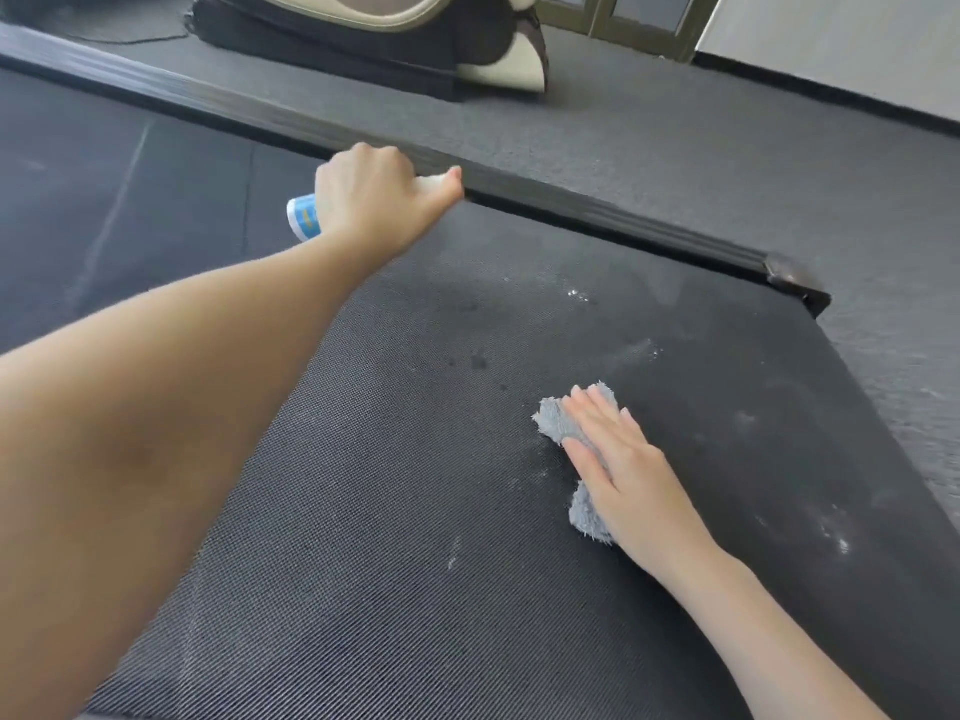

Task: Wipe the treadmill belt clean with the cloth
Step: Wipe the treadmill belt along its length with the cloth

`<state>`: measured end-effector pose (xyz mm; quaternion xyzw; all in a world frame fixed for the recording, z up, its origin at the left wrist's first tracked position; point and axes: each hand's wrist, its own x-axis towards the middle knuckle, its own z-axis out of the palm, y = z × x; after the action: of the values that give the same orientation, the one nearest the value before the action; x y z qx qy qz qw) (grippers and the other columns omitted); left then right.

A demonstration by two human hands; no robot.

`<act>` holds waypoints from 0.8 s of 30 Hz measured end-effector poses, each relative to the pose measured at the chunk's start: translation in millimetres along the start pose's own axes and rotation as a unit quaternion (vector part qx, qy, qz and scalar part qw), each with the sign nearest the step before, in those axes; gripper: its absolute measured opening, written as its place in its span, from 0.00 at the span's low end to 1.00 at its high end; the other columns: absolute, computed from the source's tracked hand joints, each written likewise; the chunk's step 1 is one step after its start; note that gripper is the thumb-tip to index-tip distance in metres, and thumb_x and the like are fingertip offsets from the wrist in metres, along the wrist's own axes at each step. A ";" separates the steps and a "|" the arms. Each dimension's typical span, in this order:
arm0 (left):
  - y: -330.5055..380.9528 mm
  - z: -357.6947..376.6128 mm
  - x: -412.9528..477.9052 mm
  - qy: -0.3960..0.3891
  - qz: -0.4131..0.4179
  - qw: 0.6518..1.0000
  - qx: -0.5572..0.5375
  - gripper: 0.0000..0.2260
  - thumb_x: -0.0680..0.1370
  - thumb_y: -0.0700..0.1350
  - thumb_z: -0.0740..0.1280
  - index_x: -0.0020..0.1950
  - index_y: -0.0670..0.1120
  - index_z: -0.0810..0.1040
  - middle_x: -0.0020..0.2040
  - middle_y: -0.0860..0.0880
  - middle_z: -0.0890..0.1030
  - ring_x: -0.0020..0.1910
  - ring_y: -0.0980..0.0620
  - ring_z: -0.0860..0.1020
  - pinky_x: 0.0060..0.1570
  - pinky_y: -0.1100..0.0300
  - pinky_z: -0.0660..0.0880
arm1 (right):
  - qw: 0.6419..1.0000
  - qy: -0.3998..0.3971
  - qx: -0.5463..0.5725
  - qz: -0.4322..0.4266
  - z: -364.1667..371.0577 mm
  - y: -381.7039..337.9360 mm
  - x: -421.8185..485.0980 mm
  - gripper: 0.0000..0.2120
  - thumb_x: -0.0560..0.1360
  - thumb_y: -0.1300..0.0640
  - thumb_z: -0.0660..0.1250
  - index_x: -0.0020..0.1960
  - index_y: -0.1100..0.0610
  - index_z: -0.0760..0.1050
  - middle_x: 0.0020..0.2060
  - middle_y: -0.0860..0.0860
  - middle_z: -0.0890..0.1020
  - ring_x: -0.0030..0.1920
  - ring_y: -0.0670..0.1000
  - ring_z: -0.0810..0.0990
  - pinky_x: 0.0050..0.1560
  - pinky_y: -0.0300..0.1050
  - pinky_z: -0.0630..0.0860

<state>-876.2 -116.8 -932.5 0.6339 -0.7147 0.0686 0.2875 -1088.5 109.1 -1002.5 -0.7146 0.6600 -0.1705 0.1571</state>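
Right hand [623, 459] lies flat on the grey cloth [558, 420], fingers straight and slightly fanned, palm down; likely so the weight spreads over the wad and drags it across the ribbed weave rather than skating over it; the cloth is bunched under palm and fingers, fringed ends showing past the fingertips and below the heel of the hand.

Cloth sits on the treadmill belt [415, 511] toward its right part, near the belt's end; pale wet specks [576, 295] and dull smears lie beyond it and to its right, apparently not yet wiped.

Left hand [376, 200] is curled round a small spray bottle [304, 218], blue label poking out behind the wrist; held up by the side rail [571, 200], well apart from the cloth; presumably parked clear of the wiping path, ready for another spray.
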 end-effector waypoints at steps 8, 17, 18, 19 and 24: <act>14.6 23.3 29.0 -0.034 -0.046 0.998 -0.033 0.30 0.74 0.66 0.55 0.45 0.39 0.80 0.49 0.36 0.80 0.51 0.35 0.77 0.45 0.52 0.68 | 1.000 0.000 -0.001 -0.001 0.6 -0.3 0.9 0.22 0.81 0.51 0.52 0.74 0.50 0.56 0.73 0.39 0.55 0.72 0.32 0.44 0.69 0.27 0.37; 30.8 28.9 28.3 -0.018 -0.016 1.000 -0.015 0.31 0.75 0.65 0.54 0.44 0.38 0.80 0.46 0.35 0.79 0.48 0.34 0.76 0.41 0.52 0.64 | 1.000 -0.004 0.015 0.008 1.1 0.2 0.3 0.23 0.81 0.51 0.52 0.75 0.50 0.56 0.74 0.40 0.55 0.72 0.33 0.44 0.71 0.30 0.38; 33.3 28.4 28.2 -0.018 -0.015 1.000 -0.020 0.31 0.75 0.64 0.54 0.44 0.38 0.80 0.46 0.35 0.79 0.48 0.34 0.76 0.41 0.52 0.64 | 1.000 -0.005 0.015 0.007 1.1 0.5 0.2 0.23 0.81 0.50 0.52 0.75 0.50 0.56 0.74 0.40 0.55 0.72 0.33 0.44 0.72 0.31 0.38; 36.2 27.9 28.7 -0.023 -0.014 0.999 -0.028 0.30 0.75 0.64 0.54 0.43 0.38 0.80 0.46 0.35 0.79 0.48 0.35 0.76 0.41 0.52 0.64 | 1.000 -0.005 0.014 0.006 1.1 0.7 0.2 0.23 0.81 0.50 0.51 0.75 0.50 0.56 0.74 0.40 0.55 0.72 0.33 0.44 0.72 0.32 0.39; 48.8 30.2 26.3 -0.093 0.021 0.994 -0.047 0.29 0.73 0.68 0.55 0.39 0.42 0.76 0.41 0.41 0.74 0.49 0.36 0.77 0.43 0.53 0.66 | 1.000 0.000 0.010 0.002 2.3 1.2 0.5 0.23 0.81 0.51 0.52 0.75 0.51 0.56 0.74 0.41 0.55 0.73 0.35 0.45 0.73 0.34 0.40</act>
<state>-932.9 -144.4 -931.3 0.6082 -0.7540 -0.0181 0.2473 -1088.5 108.5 -1005.1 -0.7115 0.6600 -0.1764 0.1646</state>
